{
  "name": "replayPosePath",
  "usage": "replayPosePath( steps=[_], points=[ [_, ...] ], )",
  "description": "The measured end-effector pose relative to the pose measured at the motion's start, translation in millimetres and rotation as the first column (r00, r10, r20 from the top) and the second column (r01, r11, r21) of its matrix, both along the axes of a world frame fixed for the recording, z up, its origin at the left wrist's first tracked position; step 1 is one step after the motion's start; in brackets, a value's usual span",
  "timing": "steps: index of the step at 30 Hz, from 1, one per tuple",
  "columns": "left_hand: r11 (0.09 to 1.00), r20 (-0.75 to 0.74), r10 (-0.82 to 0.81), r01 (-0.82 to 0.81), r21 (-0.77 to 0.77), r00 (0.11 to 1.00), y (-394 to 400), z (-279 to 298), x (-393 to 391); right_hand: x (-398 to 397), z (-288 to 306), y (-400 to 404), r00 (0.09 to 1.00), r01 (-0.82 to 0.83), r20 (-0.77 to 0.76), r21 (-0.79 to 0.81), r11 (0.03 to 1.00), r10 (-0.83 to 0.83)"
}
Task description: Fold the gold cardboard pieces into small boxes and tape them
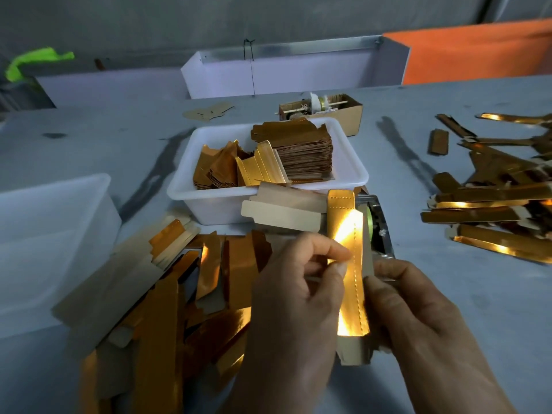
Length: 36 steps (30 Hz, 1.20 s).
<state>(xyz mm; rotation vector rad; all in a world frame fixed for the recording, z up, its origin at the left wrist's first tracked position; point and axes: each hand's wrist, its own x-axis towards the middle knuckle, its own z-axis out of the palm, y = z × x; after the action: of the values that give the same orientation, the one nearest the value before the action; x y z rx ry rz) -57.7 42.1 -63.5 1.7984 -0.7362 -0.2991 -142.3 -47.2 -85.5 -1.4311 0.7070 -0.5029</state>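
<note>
A long gold cardboard piece (352,264), creased along stitched fold lines and partly folded, stands lengthwise between my two hands. My left hand (292,309) pinches its left edge between thumb and fingertips. My right hand (418,312) grips its right edge, thumb along the side. Behind the piece sits a tape dispenser (377,225) with a green roll, mostly hidden. A heap of folded gold pieces (167,294) lies to the left. Two pale folded boxes (283,209) lean on the tub's front wall.
A white tub (352,174) holds a stack of flat gold blanks (301,150) and loose folded ones. A translucent bin (44,234) stands at the left. More gold pieces (493,201) are scattered at the right. A small brown carton (325,110) sits behind the tub.
</note>
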Motion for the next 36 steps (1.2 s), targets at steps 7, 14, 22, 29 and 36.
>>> replayPosePath(
  steps=[7,14,22,29,36],
  points=[
    [0.999,-0.028,-0.013,0.014,0.046,1.0,3,-6,2,0,-2,-7,0.996,-0.045,0.09,0.202,0.978,0.027],
    [0.996,-0.001,-0.004,0.004,0.085,1.0,-3,-12,-3,2,-4,-4,0.99,0.042,0.133,0.094,0.995,-0.054],
    [0.994,0.044,-0.031,0.026,0.104,0.999,-6,-16,-5,2,-4,-1,0.98,0.09,0.18,-0.019,0.996,-0.085],
    [0.995,-0.031,-0.08,0.082,0.05,0.996,-4,-19,-3,1,-3,2,0.976,0.1,0.202,-0.071,0.992,-0.084],
    [0.991,-0.21,-0.13,0.123,-0.047,0.969,-2,-21,-3,-5,2,-3,0.976,0.019,0.217,-0.006,1.0,-0.017]
  ],
)
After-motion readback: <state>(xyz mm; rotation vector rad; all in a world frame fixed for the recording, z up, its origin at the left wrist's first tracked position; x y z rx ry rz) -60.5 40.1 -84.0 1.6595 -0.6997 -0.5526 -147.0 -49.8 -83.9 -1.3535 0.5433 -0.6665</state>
